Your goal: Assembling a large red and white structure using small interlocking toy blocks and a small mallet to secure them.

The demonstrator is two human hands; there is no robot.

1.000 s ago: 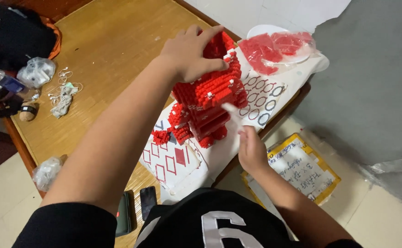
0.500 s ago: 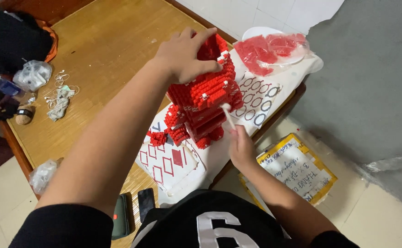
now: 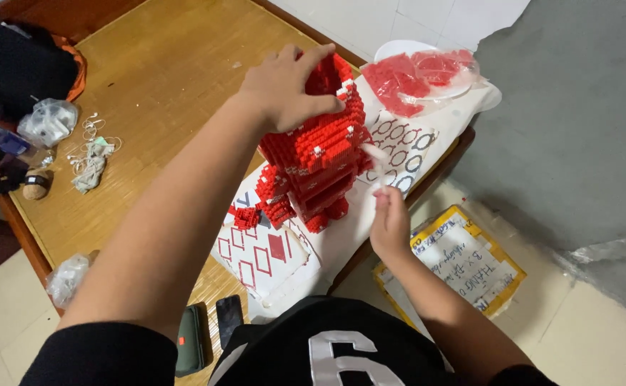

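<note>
Brick model: one, red with a few white studs [image 3: 320, 161], standing upright on the white sheets at the table's near right edge.
Loose brick clump: one small red piece [image 3: 245, 216], lying just left of the model's base.
Left hand: one [image 3: 288, 89], palm down on the top of the model, fingers spread and curled over its upper edge, pressing on it.
Right hand: one [image 3: 390, 221], raised beside the model's right side, fingertips pinched together on a small white piece [image 3: 376, 154] that touches the model.
Instruction sheets: at least two; one with red box diagrams [image 3: 266, 254] in front of the model, one with black ring diagrams [image 3: 402, 146] behind it.
Bags of red bricks: clear plastic [image 3: 416, 75], resting on one white plate [image 3: 399, 50] at the far right corner; count of bags unclear.
Phones: two dark ones [image 3: 209, 332], side by side at the near edge.
Small clear bags: two, one far left [image 3: 47, 121], one at the near left corner [image 3: 66, 279].
White cord: one tangle [image 3: 91, 154], left side.
Black bag: one [image 3: 16, 64], far left corner.
Surface: wooden table [image 3: 163, 71] with a dark brown rim.
Floor: pale tiles, with one yellow-edged package [image 3: 463, 261] lying under the right hand.
Room: grey wall [image 3: 577, 129] to the right, its white coat torn away at the top.
</note>
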